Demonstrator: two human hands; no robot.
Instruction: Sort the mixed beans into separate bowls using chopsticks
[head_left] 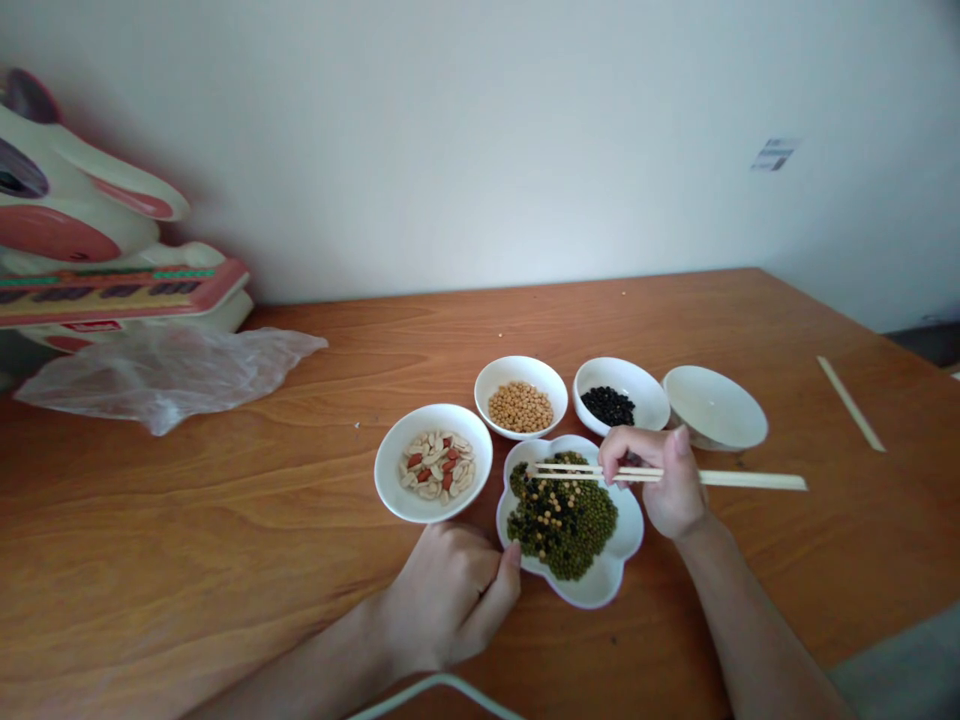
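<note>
My right hand [667, 485] grips a pair of wooden chopsticks [750, 480], their tips over the upper left of a white flower-shaped dish [628, 545]. The dish holds green mung beans [577, 550] mixed with black beans and yellow soybeans; whether the tips pinch a bean is too small to tell. My left hand [457, 590] is closed, its thumb at the dish's left rim and its other fingers curled, partly hidden. Just beyond it is a white bowl [386, 480] of peanuts. Behind the dish stand a bowl of soybeans [521, 407] and a bowl of black beans [609, 405].
A white bowl [716, 405], with no beans visible inside, stands at the right of the row. Farther right lies a pale wooden stick [851, 405]. A clear plastic bag [165, 375] and a toy keyboard [127, 290] occupy the left back. A pale cable [439, 682] crosses the bottom.
</note>
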